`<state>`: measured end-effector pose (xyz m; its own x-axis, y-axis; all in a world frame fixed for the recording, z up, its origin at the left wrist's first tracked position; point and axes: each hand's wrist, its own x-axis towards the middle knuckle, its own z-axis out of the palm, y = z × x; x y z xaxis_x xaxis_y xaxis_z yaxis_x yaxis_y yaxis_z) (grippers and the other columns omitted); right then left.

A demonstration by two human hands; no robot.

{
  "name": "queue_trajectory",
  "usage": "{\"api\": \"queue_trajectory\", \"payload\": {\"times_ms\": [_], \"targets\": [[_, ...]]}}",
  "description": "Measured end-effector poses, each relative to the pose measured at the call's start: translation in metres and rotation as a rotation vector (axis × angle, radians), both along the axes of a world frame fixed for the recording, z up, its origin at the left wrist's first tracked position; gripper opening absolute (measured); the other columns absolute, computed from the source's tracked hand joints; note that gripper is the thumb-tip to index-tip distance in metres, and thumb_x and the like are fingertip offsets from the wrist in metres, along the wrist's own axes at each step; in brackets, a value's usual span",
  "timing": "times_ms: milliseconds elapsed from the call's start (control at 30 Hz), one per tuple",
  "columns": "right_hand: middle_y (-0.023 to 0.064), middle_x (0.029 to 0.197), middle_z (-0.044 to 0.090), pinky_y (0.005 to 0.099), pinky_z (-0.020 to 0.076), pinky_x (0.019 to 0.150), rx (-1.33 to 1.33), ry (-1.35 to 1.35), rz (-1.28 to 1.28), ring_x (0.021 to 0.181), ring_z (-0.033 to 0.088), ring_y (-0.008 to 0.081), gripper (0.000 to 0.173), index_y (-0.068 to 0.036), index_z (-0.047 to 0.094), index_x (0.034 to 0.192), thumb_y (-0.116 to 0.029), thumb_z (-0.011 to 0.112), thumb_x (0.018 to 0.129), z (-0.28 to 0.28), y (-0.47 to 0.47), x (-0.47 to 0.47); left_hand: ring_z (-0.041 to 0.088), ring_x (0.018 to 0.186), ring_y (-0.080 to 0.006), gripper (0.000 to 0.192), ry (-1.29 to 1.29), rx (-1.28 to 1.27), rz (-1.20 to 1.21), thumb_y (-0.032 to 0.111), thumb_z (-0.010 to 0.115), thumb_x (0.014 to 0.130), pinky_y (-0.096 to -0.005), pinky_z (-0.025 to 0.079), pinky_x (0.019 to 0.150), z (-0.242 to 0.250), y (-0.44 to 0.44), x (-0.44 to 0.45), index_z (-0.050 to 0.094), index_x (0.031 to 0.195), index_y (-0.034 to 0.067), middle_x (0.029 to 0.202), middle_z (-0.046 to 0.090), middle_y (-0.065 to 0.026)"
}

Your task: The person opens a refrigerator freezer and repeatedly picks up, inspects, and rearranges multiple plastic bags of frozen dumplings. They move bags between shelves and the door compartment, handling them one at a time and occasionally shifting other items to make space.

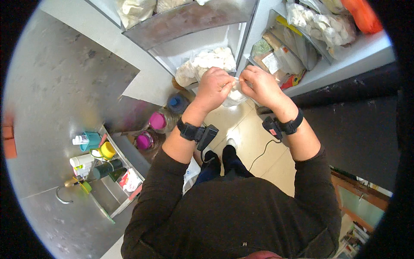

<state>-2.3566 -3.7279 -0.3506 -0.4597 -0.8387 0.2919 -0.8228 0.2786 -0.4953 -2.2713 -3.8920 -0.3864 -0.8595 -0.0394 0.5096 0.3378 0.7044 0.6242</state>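
Observation:
My left hand (214,88) and my right hand (261,86) pinch the top of a small clear plastic bag (233,99) between thumbs and fingers. White contents show through the plastic, but the fingers cover part of it. Just beyond my left hand, a larger clear bag of white pieces (216,58) rests in the lower rack of an open refrigerator door (190,42). A second clear bag (185,73) with pale contents leans at its left. Past my right hand, packed bags (283,58) fill a compartment of the refrigerator. Each wrist wears a black strapped device.
Bottles with pink caps (157,120) and a blue-capped bottle (177,103) stand left of my arm. A metal rack (118,204) with cups and tools adjoins the grey surface (64,81). A cable (263,157) hangs from the right wrist device above the tiled floor (271,168).

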Motion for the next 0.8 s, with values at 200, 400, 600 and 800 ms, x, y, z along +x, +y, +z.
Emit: {"api": "queue_trajectory", "payload": {"times_ms": [200,400,600,800], "targets": [[0.0111,0.076,0.053,0.0354,0.0453,0.067,-0.085,-0.051,0.095,0.076,0.054,0.0291,0.01,-0.002,0.055,0.079,-0.006,0.058,0.07,0.005,0.009,-0.004,0.054,0.079,-0.0257,0.006,0.066,-0.041,0.06,0.009,0.063,0.069,-0.0351,0.043,0.073,0.019,-0.003,0.019,0.065,0.073,0.005,0.073,0.06,-0.0076],[0.011,0.073,0.053,0.0319,0.0455,0.062,-0.071,-0.105,0.105,0.068,0.054,0.0262,0.007,0.0,0.053,0.075,-0.003,0.057,0.07,0.005,0.02,-0.008,0.053,0.082,-0.0258,0.006,0.029,-0.044,0.082,0.008,0.064,0.069,-0.0346,0.043,0.076,0.031,-0.007,0.032,0.065,0.074,0.005,0.075,0.06,-0.0077],[0.0105,0.07,0.053,0.0313,0.0451,0.06,-0.085,-0.282,0.019,0.066,0.055,0.0239,0.006,0.0,0.054,0.073,-0.005,0.056,0.071,-0.007,0.037,-0.017,0.054,0.085,-0.0262,0.007,0.008,-0.057,0.084,0.007,0.065,0.07,-0.0343,0.043,0.077,0.027,-0.011,0.039,0.065,0.076,0.004,0.077,0.06,-0.0084],[0.0065,0.078,0.061,0.0254,0.0476,0.064,-0.091,-0.387,-0.367,0.073,0.058,0.0134,0.011,-0.002,0.061,0.083,-0.009,0.062,0.075,-0.026,0.057,-0.034,0.057,0.077,-0.0256,0.008,-0.019,0.239,0.146,0.008,0.063,0.074,-0.0315,0.046,0.07,0.014,-0.018,0.043,0.065,0.079,0.002,0.08,0.061,-0.01]]}}
